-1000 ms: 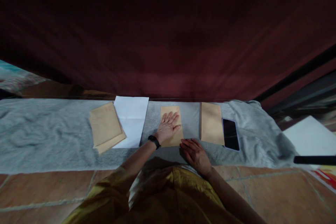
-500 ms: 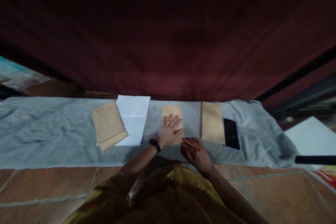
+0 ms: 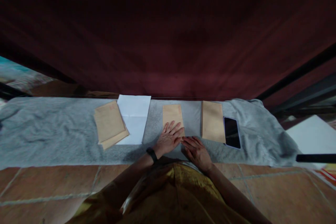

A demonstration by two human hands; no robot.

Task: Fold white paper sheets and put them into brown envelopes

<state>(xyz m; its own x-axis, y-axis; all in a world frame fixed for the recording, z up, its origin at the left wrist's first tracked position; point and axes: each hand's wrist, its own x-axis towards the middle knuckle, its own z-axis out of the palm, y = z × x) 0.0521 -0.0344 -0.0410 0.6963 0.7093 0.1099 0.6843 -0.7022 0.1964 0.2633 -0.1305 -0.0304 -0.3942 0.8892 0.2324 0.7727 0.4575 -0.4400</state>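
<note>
A brown paper envelope [image 3: 172, 112] with faint red print lies flat in front of me on a grey cloth. My left hand [image 3: 169, 138], a black band at its wrist, rests palm down over the envelope's near half with its fingers spread. Beside it, my right hand [image 3: 197, 152] lies low on the cloth, fingers stretched out and fingertips at the envelope's near right corner. The two hands almost meet there; whether they touch I cannot tell. The envelope's near edge is hidden under my left hand.
On the left, several brown envelopes [image 3: 109, 120] overlap a creased white sheet [image 3: 135, 119]. To the right stand a thick stack of brown envelopes [image 3: 213, 121] and a phone [image 3: 232, 133] with a dark screen. The grey cloth [image 3: 52, 129] ends above a tiled floor [image 3: 60, 182]. A dark red curtain [image 3: 168, 59] hangs behind.
My left hand has slid down the envelope toward me, uncovering more of its upper part. My right hand has stayed nearly in place.
</note>
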